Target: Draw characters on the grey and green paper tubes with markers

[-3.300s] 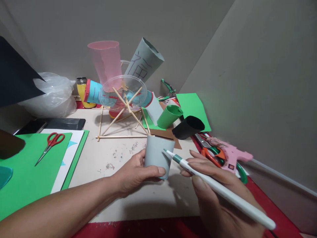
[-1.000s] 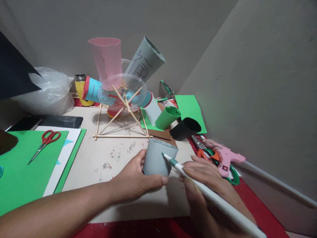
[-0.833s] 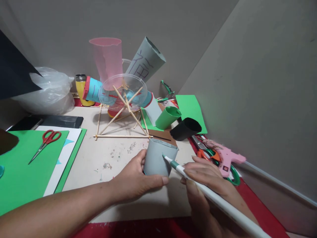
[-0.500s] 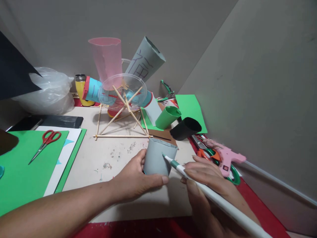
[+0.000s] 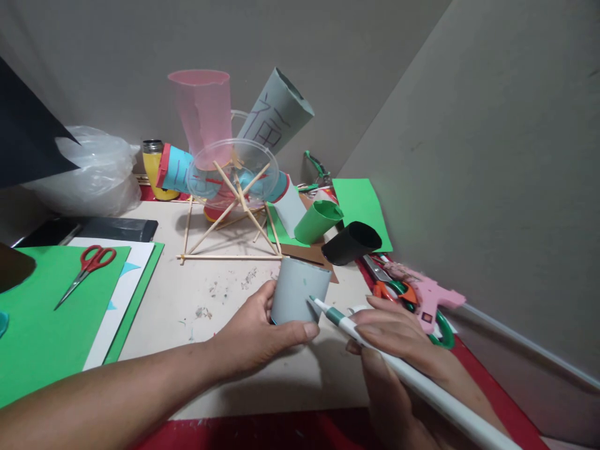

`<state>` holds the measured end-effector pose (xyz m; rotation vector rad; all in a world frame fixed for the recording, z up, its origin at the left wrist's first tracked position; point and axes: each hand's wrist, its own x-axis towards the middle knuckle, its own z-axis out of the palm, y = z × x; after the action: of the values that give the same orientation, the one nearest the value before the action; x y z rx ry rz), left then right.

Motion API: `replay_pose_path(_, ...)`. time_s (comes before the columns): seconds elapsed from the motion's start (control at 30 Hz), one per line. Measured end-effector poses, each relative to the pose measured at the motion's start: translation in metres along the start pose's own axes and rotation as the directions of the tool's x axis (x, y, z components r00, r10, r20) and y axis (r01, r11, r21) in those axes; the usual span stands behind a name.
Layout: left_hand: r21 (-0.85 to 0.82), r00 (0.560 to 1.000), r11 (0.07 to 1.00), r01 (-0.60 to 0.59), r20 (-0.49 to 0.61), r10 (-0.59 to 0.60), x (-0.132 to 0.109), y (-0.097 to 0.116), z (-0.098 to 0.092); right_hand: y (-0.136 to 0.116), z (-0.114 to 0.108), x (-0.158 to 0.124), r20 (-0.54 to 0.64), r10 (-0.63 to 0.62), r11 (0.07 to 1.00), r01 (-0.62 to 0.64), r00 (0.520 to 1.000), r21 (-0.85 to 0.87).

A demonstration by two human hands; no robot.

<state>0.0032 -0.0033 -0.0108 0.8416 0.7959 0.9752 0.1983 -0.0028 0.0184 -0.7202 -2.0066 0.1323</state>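
Note:
My left hand (image 5: 262, 328) is wrapped round the lower part of a grey paper tube (image 5: 300, 290), thumb across its front. A short green mark shows on the tube's near side. In my right hand (image 5: 407, 356) is a white marker pen (image 5: 347, 325) with a green band, its green tip at or very near the tube's surface just below the mark. Behind the tube stands a wheel model on a frame of wooden sticks (image 5: 234, 256), carrying a pink tube (image 5: 204, 115), a grey tube with purple lettering (image 5: 276, 112) and blue tubes.
Red-handled scissors (image 5: 89, 269) lie on green sheets (image 5: 60, 325) at left. A green tube (image 5: 319, 222) and a black tube (image 5: 351, 244) lie behind my hands. To the right are a pink glue gun (image 5: 429, 294) and more scissors. A plastic bag (image 5: 103, 172) and yellow bottle (image 5: 157, 172) stand behind.
A short green mark now shows on the grey tube where the marker tip was. The tip has moved slightly down, and the tube has shifted and turned a little.

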Motion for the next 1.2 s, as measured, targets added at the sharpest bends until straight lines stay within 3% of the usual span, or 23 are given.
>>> replay_pose_path(0.2, -0.067, 0.999, 0.997, 0.025, -0.029, -0.027, 0.000, 0.002, 0.002, -0.003, 0.003, 0.004, -0.008, -0.015, 1.000, 0.015, 1.000, -0.007)
replay_pose_path(0.37, -0.122, 0.997, 0.990, 0.065, -0.039, -0.070, 0.001, 0.006, 0.002, -0.004, 0.006, 0.003, -0.004, -0.008, 0.996, 0.009, 1.000, 0.094)
replay_pose_path(0.53, -0.072, 0.998, 0.996, 0.059, -0.018, -0.060, 0.000, 0.004, 0.000, -0.007, 0.017, 0.000, -0.028, 0.198, 0.931, -0.179, 0.980, 0.317)
replay_pose_path(0.67, -0.067, 0.998, 0.996, 0.058, 0.037, -0.056, 0.000, 0.002, -0.001, -0.007, 0.021, 0.001, -0.022, 0.280, 0.902, -0.255, 0.960, 0.348)
replay_pose_path(0.8, -0.073, 0.997, 0.995, 0.067, 0.040, -0.064, 0.000, 0.001, -0.001, -0.006, 0.019, 0.000, -0.026, 0.239, 0.928, -0.221, 0.971, 0.299)
replay_pose_path(1.07, -0.047, 0.999, 0.999, 0.019, -0.031, -0.021, 0.000, 0.001, 0.001, 0.004, 0.005, -0.003, 0.021, 0.004, 0.994, -0.007, 1.000, 0.112)
replay_pose_path(1.2, -0.051, 0.999, 0.998, 0.029, -0.032, -0.031, -0.001, 0.001, 0.003, 0.002, 0.004, 0.002, 0.012, -0.033, 0.999, 0.033, 0.999, 0.042)
